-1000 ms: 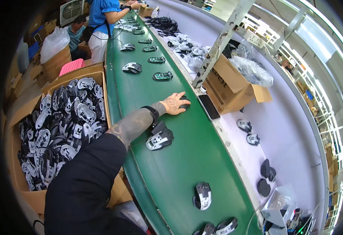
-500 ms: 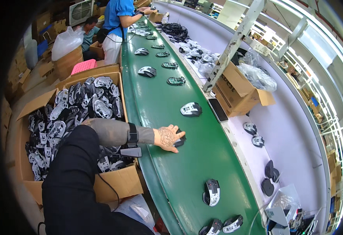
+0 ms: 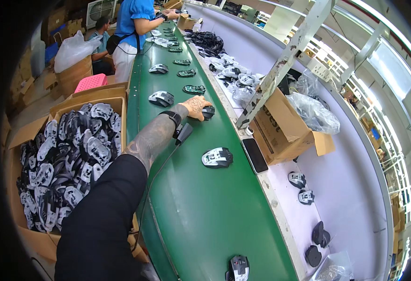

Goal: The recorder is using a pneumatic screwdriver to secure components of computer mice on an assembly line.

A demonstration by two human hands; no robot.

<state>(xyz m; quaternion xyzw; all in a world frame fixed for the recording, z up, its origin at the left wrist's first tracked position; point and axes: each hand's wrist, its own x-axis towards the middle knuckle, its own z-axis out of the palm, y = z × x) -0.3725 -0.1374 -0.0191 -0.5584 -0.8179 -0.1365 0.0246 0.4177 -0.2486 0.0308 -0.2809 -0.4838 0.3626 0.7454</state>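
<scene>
My left hand (image 3: 196, 107) reaches over the green conveyor belt (image 3: 186, 201), its fingers curled around a dark computer mouse (image 3: 208, 113); the hand covers much of it. A strap with a small grey device (image 3: 183, 134) is around the left wrist. Nearer on the belt sits a white-and-black computer mouse (image 3: 217, 158). To the left of the hand is another computer mouse (image 3: 161, 98), and just beyond it lies a mouse circuit board (image 3: 194, 89). One more mouse (image 3: 239, 268) rests at the belt's near end. My right hand is out of view.
At left stands a cardboard box (image 3: 15, 196) heaped with mouse shells (image 3: 69, 164). A phone (image 3: 254, 155) lies on the right ledge beside a post (image 3: 285, 61) and an open carton (image 3: 280, 126). A co-worker in blue (image 3: 137, 18) stands at the belt's far left.
My left hand has moved farther along the belt with the mouse, past the white-and-black one. The nearest circuit board's spot is now covered by the hand. The view has shifted too.
</scene>
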